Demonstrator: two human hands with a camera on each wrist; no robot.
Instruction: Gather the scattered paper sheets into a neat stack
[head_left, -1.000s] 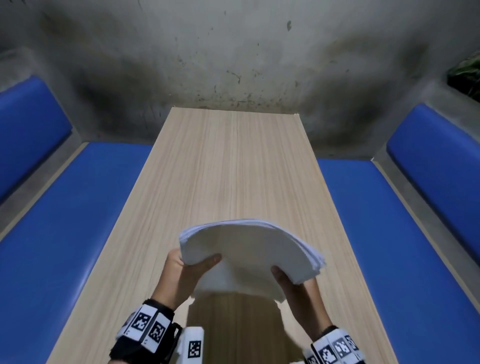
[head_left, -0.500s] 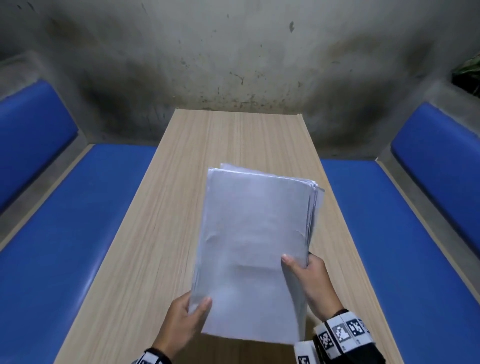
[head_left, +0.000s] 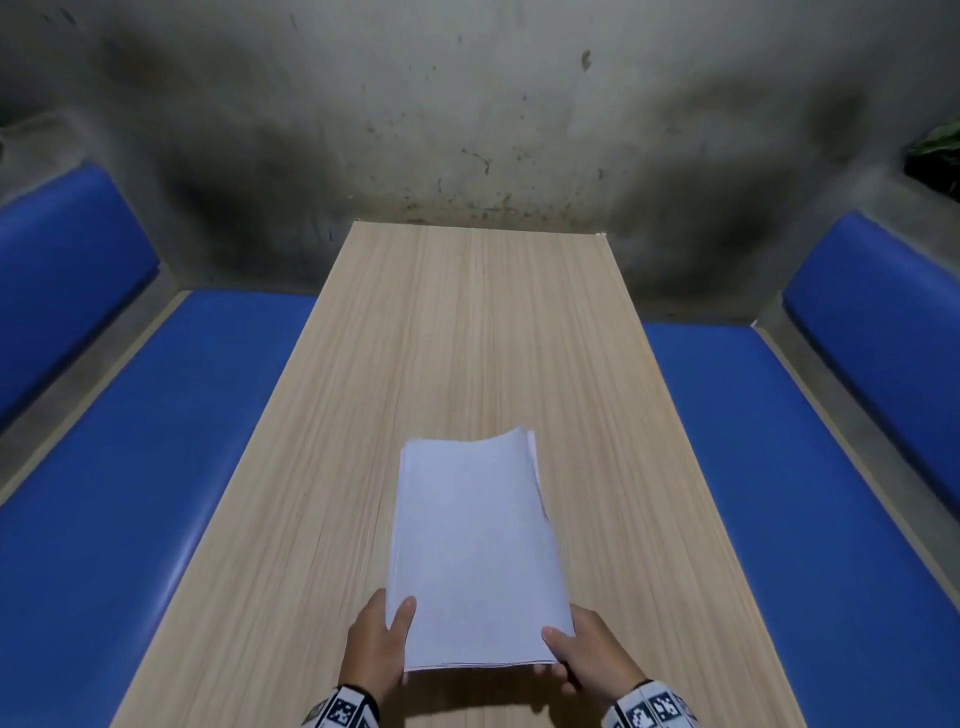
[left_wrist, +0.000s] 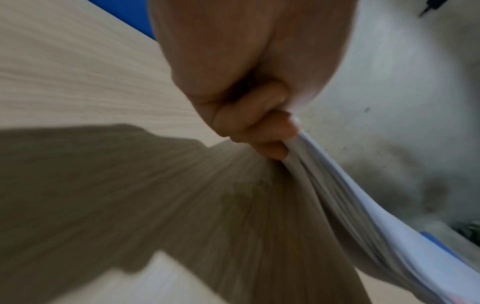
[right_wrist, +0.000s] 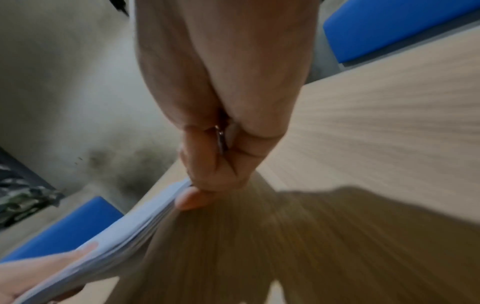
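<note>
A stack of white paper sheets (head_left: 475, 551) is held over the near middle of the wooden table (head_left: 467, 332), its long side running away from me. My left hand (head_left: 387, 636) grips the near left corner, thumb on top and fingers curled under the paper stack (left_wrist: 337, 185). My right hand (head_left: 571, 654) grips the near right corner the same way, pinching the paper stack (right_wrist: 145, 222). The near end is off the table and casts a shadow. The far edge curls up slightly, with a few sheets offset to the right.
Blue padded benches (head_left: 171, 457) (head_left: 810, 467) run along both long sides of the table, with blue backrests behind them. A stained grey wall (head_left: 467, 130) closes the far end. Some green foliage (head_left: 935, 150) shows at the upper right.
The stack, raised upright and facing me half a second ago, has come down to lie nearly flat over the table. Both hands have slid to its near corners.
</note>
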